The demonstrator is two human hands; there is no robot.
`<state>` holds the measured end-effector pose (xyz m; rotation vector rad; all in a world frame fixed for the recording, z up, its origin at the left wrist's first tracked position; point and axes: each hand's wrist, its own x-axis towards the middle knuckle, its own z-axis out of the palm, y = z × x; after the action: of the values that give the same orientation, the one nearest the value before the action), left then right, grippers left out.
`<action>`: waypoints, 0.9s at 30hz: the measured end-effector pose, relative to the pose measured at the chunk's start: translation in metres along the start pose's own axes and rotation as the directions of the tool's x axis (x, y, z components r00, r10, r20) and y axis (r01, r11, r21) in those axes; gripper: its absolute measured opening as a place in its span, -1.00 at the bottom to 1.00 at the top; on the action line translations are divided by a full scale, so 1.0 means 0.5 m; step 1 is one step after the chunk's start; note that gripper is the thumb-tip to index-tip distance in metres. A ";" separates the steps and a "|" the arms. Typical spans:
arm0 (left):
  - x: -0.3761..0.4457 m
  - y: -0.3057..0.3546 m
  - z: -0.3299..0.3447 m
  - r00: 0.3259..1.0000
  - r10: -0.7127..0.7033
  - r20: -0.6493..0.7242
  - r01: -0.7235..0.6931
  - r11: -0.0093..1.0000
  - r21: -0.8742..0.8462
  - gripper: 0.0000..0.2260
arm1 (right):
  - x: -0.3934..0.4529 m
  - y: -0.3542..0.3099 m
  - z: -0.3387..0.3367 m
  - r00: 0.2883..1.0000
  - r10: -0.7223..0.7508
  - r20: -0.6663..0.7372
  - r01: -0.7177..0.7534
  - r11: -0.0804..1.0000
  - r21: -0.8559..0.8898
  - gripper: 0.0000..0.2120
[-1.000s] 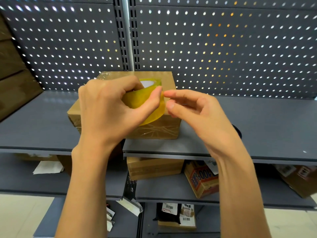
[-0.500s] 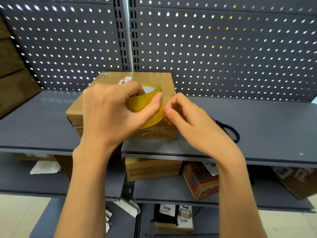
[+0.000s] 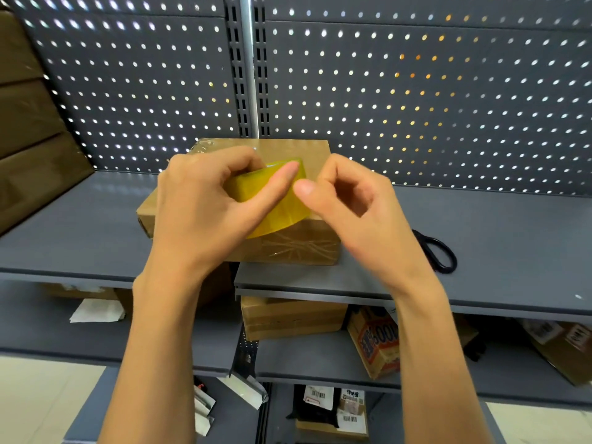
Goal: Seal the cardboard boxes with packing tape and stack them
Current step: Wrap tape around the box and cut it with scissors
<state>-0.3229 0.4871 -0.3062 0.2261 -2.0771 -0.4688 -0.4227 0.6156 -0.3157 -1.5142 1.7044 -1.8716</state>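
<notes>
on the upper grey shelf, head view: a cardboard box sits at the shelf's front edge, clear tape already crossing its near face. left hand grasps a yellow tape roll above the box. right hand has its fingers curled at the roll's right rim; whether it pinches the tape end cannot be told. black scissors lie right of the box, with bare shelf beyond. lower shelf: a carton printed "100%" and barcode-labelled parcels; other text unreadable.
</notes>
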 end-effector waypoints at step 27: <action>-0.011 0.034 -0.071 0.867 -0.345 0.359 0.458 0.835 -0.303 -0.62 | -0.015 0.047 -0.065 0.846 -0.223 -0.484 0.029 0.926 -0.376 -0.67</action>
<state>-0.2894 0.4958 -0.2869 0.3908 -2.1677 -1.2214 -0.4548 0.6340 -0.3332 -1.3288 2.3429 -2.2991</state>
